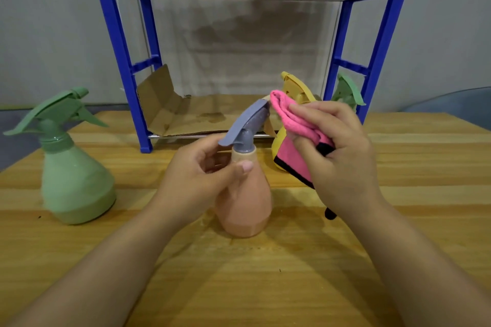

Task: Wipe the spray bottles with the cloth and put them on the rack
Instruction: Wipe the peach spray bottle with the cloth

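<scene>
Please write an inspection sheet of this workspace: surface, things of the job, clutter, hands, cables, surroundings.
Surface: wooden table, a few dark specks.
Job's things: peach spray bottle with grey trigger head upright on the table; pink cloth with black edging; large green spray bottle at left; yellow spray bottle and small green spray bottle behind; blue rack with metal bars, no bottle on it.
Clutter: cardboard sheets on the rack shelves.
Hands: left hand grips the peach bottle's neck; right hand holds the cloth at the trigger head.
Cables: nothing seen.
Surroundings: plain grey wall.
</scene>
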Motion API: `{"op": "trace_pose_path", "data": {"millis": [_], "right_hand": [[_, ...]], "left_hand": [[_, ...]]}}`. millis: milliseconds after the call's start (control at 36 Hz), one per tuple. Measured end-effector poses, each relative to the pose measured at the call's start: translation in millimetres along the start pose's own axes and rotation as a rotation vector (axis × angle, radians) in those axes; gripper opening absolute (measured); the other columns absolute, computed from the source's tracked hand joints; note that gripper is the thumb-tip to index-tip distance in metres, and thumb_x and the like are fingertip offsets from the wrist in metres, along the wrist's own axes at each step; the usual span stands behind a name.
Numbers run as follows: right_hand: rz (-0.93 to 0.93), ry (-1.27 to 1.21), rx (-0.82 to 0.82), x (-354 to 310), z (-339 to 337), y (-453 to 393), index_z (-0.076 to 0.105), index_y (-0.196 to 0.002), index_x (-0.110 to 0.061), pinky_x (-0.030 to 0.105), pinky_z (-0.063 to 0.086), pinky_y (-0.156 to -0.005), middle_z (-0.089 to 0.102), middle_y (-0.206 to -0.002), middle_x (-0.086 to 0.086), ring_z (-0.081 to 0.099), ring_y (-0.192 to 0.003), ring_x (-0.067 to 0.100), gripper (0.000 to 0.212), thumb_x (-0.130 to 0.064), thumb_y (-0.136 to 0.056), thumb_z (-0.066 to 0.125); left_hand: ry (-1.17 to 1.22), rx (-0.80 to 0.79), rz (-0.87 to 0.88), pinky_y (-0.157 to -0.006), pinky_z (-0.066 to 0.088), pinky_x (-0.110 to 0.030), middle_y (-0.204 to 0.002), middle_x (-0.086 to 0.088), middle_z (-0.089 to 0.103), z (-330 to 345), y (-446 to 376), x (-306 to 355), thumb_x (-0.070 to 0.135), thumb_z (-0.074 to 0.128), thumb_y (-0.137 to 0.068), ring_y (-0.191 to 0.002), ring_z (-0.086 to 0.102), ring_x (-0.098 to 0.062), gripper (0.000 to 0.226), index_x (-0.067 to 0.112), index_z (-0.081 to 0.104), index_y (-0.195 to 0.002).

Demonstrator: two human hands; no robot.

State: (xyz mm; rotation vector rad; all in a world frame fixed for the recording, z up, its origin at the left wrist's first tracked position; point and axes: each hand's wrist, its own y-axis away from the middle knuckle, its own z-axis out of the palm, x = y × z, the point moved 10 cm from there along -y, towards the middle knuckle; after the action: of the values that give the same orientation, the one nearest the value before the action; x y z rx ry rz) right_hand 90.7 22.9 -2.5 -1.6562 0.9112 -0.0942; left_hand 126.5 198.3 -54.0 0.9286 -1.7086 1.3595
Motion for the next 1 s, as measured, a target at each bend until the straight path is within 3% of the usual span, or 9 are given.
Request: {"op": "trace_pose_path", "data": {"millis": [111,250,389,472,583,639,750,861,1000], "right_hand": [[0.000,0.011,-0.012,-2.0,5.4,2.7,0.065,-0.120,-0.011,0.007,0.039,-0.089,0.058,-0.111,0.002,0.050,-0.105,-0.002,0.038,-0.001,-0.084,0.069],[0.032,0.003,0.011,-0.1,7.3,1.1,0.064,-0.123,-0.012,0.005,0.037,-0.089,0.057,-0.110,0.000,0.045,-0.103,-0.012,0.039,-0.006,-0.085,0.068],[0.043,-0.067,-0.080,-4.4,28.3,3.4,0.057,-0.130,-0.013,0.006,0.037,-0.093,0.050,-0.116,-0.003,0.043,-0.106,-0.013,0.048,-0.026,-0.084,0.064],[-0.012,-0.069,-0.112,-12.9,35.6,8.4,0.056,-0.131,-0.011,0.008,0.038,-0.091,0.047,-0.118,-0.001,0.044,-0.104,-0.002,0.047,-0.032,-0.089,0.059],[-0.207,0.004,-0.111,-31.1,36.6,16.8,0.059,-0.126,-0.005,0.030,0.047,-0.088,0.054,-0.117,0.012,0.052,-0.108,0.024,0.042,-0.028,-0.091,0.057],[-0.315,0.054,-0.106,-40.9,37.1,23.3,0.062,-0.122,-0.004,0.033,0.048,-0.084,0.057,-0.115,0.018,0.055,-0.101,0.032,0.037,-0.023,-0.090,0.061],[-0.390,0.154,-0.072,-40.5,34.6,25.5,0.067,-0.117,-0.002,0.033,0.047,-0.077,0.061,-0.110,0.021,0.057,-0.090,0.032,0.032,-0.017,-0.089,0.064],[-0.199,0.053,0.004,-16.3,23.7,13.5,0.065,-0.119,-0.001,0.031,0.049,-0.078,0.059,-0.109,0.014,0.056,-0.096,0.022,0.033,-0.017,-0.090,0.061],[-0.293,0.033,-0.103,-29.0,38.3,25.4,0.064,-0.119,0.002,0.031,0.049,-0.082,0.059,-0.109,0.019,0.057,-0.099,0.030,0.034,-0.015,-0.090,0.062]], "left_hand": [[0.047,0.078,0.020,-0.083,0.054,-0.026,-0.112,0.012,0.069,-13.2,3.7,5.6,0.037,0.072,-0.067,-0.103,0.065,-0.006,0.055,0.033,0.056,-0.120],[0.104,0.098,0.071,-0.081,0.056,-0.026,-0.107,0.013,0.071,-13.4,3.6,21.2,0.026,0.064,-0.083,-0.101,0.067,-0.013,0.031,0.031,0.063,-0.113],[0.136,0.112,0.071,-0.075,0.057,-0.025,-0.105,0.009,0.072,-9.3,1.4,21.0,0.027,0.057,-0.075,-0.097,0.069,-0.013,0.033,0.022,0.067,-0.105],[0.110,0.106,0.086,-0.078,0.057,-0.026,-0.107,0.010,0.072,-8.0,1.2,22.4,0.028,0.057,-0.076,-0.100,0.068,-0.012,0.032,0.024,0.067,-0.107],[0.120,0.087,0.081,-0.084,0.056,-0.030,-0.113,0.007,0.070,-6.6,1.7,19.6,0.026,0.057,-0.084,-0.106,0.065,-0.013,0.030,0.022,0.066,-0.113],[0.136,0.075,0.093,-0.083,0.055,-0.027,-0.114,0.003,0.070,-4.1,2.6,20.9,0.021,0.054,-0.088,-0.107,0.065,-0.014,0.030,0.017,0.065,-0.116],[0.147,0.085,0.112,-0.081,0.056,-0.026,-0.112,0.006,0.070,-5.2,2.7,21.0,0.017,0.057,-0.088,-0.106,0.066,-0.013,0.025,0.020,0.066,-0.112],[0.109,0.117,0.094,-0.086,0.055,-0.030,-0.113,0.016,0.068,-7.5,-0.2,15.9,0.021,0.055,-0.086,-0.106,0.065,-0.011,0.025,0.029,0.066,-0.107],[0.105,0.121,0.099,-0.087,0.055,-0.033,-0.113,0.010,0.069,-6.4,-0.7,16.7,0.026,0.053,-0.082,-0.106,0.066,-0.013,0.029,0.026,0.066,-0.109]]}}
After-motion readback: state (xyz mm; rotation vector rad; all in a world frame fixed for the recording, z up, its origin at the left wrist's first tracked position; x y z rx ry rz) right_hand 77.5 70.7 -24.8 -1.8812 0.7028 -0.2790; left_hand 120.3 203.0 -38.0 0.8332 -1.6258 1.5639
